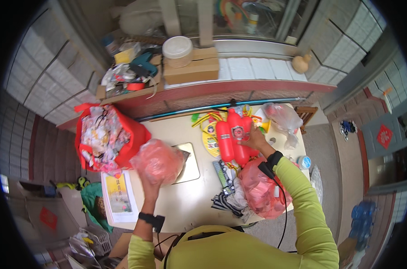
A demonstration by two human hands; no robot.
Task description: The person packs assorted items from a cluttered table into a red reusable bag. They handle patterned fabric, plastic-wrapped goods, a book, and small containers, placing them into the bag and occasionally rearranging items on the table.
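Observation:
My left hand (150, 185) holds a filled pink plastic bag (161, 161) from below; most of its fingers are hidden by the bag. Under the bag lies a shiny rectangular metal tray or lid (191, 168), partly covered. Over at the right, my right hand (257, 140) grips the right side of a red plastic toy tank pack (235, 136) with a printed badge. Behind the pack sits a round yellow printed piece (209, 139) with yellow straps. Below my right forearm bulges another pink plastic bag (262, 188), beside a toy truck (224, 176).
A red fabric bag (136, 134) packed with colourful cloth or plastic stands at the table's left. A printed booklet (121, 196) lies near the left edge. Striped cloth (227, 203), a clear bag (284, 116) and a blue-lidded jar (303, 162) are at right. A teal pole (203, 109) runs along the back.

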